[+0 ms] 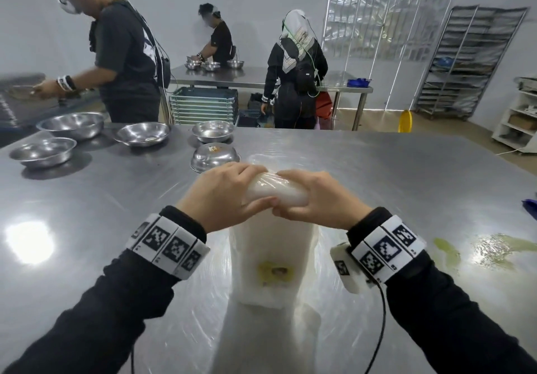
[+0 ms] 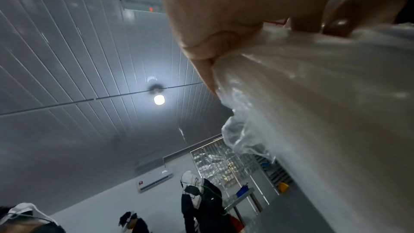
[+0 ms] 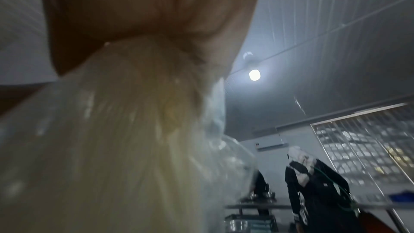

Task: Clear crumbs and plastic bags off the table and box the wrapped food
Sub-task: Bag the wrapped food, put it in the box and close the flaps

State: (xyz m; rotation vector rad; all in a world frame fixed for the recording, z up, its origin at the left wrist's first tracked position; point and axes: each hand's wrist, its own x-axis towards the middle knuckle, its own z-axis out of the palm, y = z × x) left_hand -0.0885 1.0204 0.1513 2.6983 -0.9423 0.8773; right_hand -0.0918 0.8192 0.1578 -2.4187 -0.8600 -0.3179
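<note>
A stack of translucent plastic bags (image 1: 273,254) hangs above the steel table (image 1: 406,176), its top edge rolled into a thick wad. My left hand (image 1: 223,193) grips the wad's left end and my right hand (image 1: 313,199) grips its right end, thumbs nearly meeting. A yellow-brown smear (image 1: 274,272) shows through the lower part of the plastic. In the left wrist view my fingers (image 2: 201,42) pinch the crinkled plastic bags (image 2: 313,112). The right wrist view shows my palm (image 3: 145,6) closed over the gathered plastic bags (image 3: 112,130). No wrapped food or box is in view.
Several steel bowls (image 1: 141,134) stand on the table's far left, one upside down (image 1: 215,155) just beyond my hands. A greenish wet spill (image 1: 491,248) lies at the right. One person (image 1: 122,48) works beside the table's far left; others stand at a back table (image 1: 343,83).
</note>
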